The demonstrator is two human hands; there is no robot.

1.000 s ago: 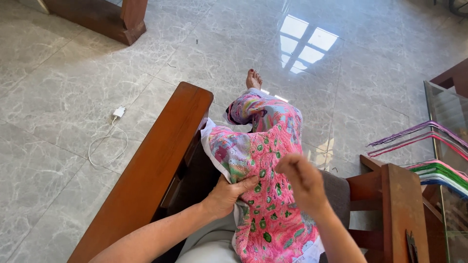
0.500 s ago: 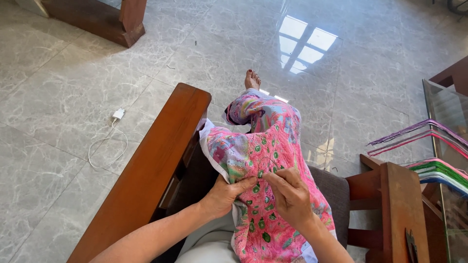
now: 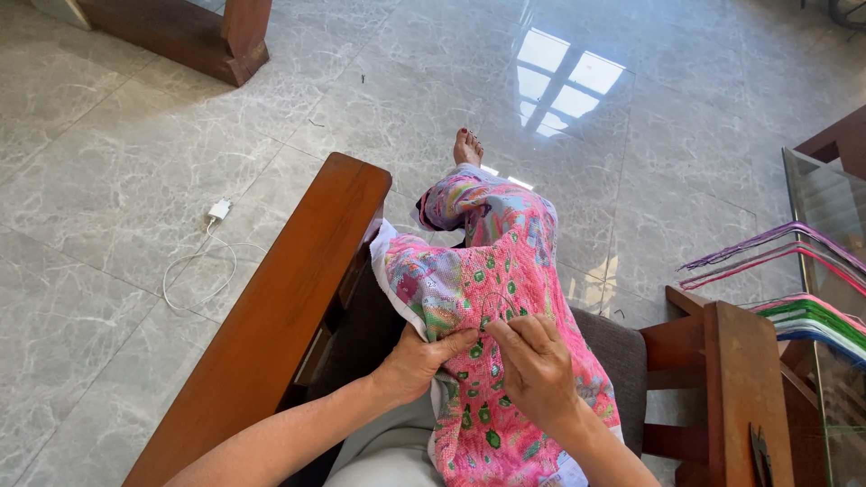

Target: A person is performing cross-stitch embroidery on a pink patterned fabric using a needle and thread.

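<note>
Grey marble floor (image 3: 108, 135) spreads all around the wooden armchair (image 3: 298, 298) you sit in, with a white charger and cable (image 3: 212, 243) lying on the tiles to the chair's left and a glass-topped stand (image 3: 825, 298) draped with coloured threads (image 3: 794, 280) to its right. Across your lap, between the chair's arms, lies the pink embroidered cloth (image 3: 505, 298), running down your outstretched leg toward your bare foot (image 3: 467, 147). Your left hand (image 3: 419, 361) is clenched on a fold of the cloth, bunching it and holding it taut. Your right hand (image 3: 537, 365) presses on the cloth just beside it, fingertips pinched together as if on a needle, though the needle itself is too small to make out. A thin loop of thread (image 3: 496, 302) rises from the cloth above your fingers. By the look of it, you are mid-stitch; the next move calls for a steady pull while your left hand keeps the cloth tight.
</note>
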